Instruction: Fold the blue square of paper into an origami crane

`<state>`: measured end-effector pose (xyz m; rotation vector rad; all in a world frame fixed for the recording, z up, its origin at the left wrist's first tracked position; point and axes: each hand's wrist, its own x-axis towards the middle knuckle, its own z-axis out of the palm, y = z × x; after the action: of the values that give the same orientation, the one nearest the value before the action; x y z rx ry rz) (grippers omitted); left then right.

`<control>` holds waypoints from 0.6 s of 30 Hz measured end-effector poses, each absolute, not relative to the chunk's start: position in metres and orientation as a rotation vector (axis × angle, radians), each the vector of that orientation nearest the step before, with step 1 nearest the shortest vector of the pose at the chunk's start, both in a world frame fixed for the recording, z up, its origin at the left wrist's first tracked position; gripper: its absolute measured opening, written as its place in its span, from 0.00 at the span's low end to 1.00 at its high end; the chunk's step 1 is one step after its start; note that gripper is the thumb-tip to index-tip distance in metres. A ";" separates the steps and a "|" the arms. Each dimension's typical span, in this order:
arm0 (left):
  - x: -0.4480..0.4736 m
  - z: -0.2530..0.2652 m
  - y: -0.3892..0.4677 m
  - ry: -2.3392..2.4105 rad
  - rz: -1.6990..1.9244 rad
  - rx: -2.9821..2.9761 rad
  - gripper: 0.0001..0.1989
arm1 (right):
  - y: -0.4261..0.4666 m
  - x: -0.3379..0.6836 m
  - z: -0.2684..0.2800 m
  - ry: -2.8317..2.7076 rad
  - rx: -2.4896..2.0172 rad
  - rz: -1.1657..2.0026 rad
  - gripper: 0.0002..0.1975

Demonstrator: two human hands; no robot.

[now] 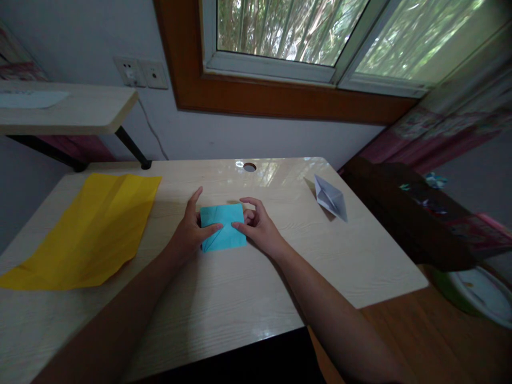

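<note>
A folded square of light blue paper [224, 213] is held between my two hands over the middle of the desk. Crease lines and a diagonal fold edge show on its left half. My left hand [195, 221] grips its left side, thumb on top and index finger pointing up and away. On the opposite side my right hand [258, 224] pinches the paper, its thumb on top too and its index finger lifted. The other fingertips are partly hidden behind the sheet.
A large yellow paper sheet [92, 234] lies at the left of the desk [240, 298]. At the right stands a folded white paper shape [331, 197]. A raised shelf [80, 114] is at the back left. Beyond the desk's right edge is a round basin [484, 293].
</note>
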<state>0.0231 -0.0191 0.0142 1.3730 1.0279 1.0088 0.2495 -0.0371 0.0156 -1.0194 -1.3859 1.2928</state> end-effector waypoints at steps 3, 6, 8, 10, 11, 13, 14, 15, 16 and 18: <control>0.024 0.015 -0.019 1.013 1.028 1.312 0.59 | -0.035 0.252 0.014 -1.399 -1.032 1.230 0.31; 0.024 0.017 -0.020 1.017 1.032 1.298 0.53 | -0.034 0.253 0.013 -1.411 -1.039 1.212 0.30; 0.024 0.019 -0.020 1.026 1.032 1.284 0.52 | -0.034 0.253 0.012 -1.415 -1.035 1.217 0.30; 0.024 0.021 -0.021 1.035 1.036 1.267 0.52 | -0.034 0.253 0.012 -1.415 -1.025 1.222 0.30; 0.025 0.022 -0.021 1.037 1.038 1.260 0.52 | -0.034 0.253 0.013 -1.417 -1.020 1.224 0.30; 0.025 0.023 -0.022 1.033 1.042 1.256 0.51 | -0.034 0.253 0.013 -1.421 -1.010 1.228 0.30; 0.025 0.023 -0.022 1.032 1.046 1.260 0.51 | -0.034 0.253 0.013 -1.424 -1.006 1.229 0.29; 0.025 0.023 -0.022 1.032 1.049 1.269 0.51 | -0.034 0.253 0.013 -1.426 -1.004 1.228 0.29; 0.025 0.023 -0.022 1.033 1.051 1.282 0.50 | -0.034 0.253 0.012 -1.429 -1.006 1.224 0.29; 0.025 0.023 -0.021 1.029 1.052 1.302 0.48 | -0.033 0.253 0.012 -1.434 -1.015 1.206 0.27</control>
<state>0.0246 -0.0213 0.0233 1.3018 1.0293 1.0522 0.2534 -0.0333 0.0122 -1.0155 -1.4338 1.2058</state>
